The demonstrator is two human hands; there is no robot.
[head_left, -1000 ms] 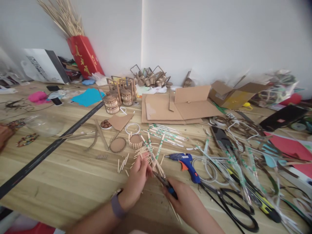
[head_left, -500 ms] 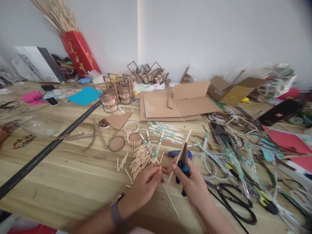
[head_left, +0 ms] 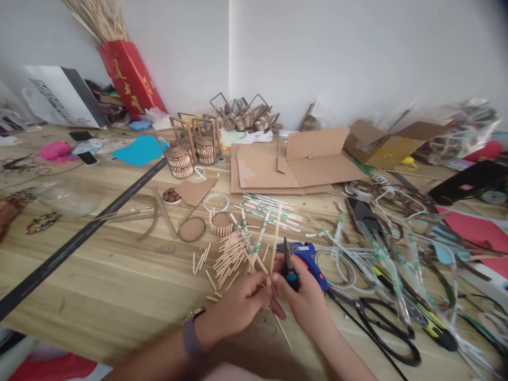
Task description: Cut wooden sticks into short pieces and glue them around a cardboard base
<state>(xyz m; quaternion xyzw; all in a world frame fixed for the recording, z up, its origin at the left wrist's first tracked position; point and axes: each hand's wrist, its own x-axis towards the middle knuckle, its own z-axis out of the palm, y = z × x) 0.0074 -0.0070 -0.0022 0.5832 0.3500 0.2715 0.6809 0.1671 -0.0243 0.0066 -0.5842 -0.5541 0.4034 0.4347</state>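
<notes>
My left hand (head_left: pixel 243 304) pinches the lower end of a long thin wooden stick (head_left: pixel 273 248) that points up and away. My right hand (head_left: pixel 305 301) is closed round blue-handled cutting pliers (head_left: pixel 288 263), their jaws pointing up beside the stick. The two hands touch above the wooden table (head_left: pixel 107 296). Just beyond them lies a heap of short cut sticks (head_left: pixel 228 258) and a small round stick basket (head_left: pixel 221 223). A blue glue gun (head_left: pixel 307 254) lies right behind my right hand.
Wrapped chopsticks (head_left: pixel 270 209), flat cardboard (head_left: pixel 293 169) and finished stick baskets (head_left: pixel 190 153) lie farther back. Black scissors (head_left: pixel 381 328), plastic wrappers and coloured paper crowd the right side. A black strip (head_left: pixel 79 238) runs diagonally at left. A red box of stalks (head_left: pixel 129 76) stands by the wall.
My hands have drawn together. The stick has swung from a rightward tilt to nearly upright, and the pliers have shifted left next to it.
</notes>
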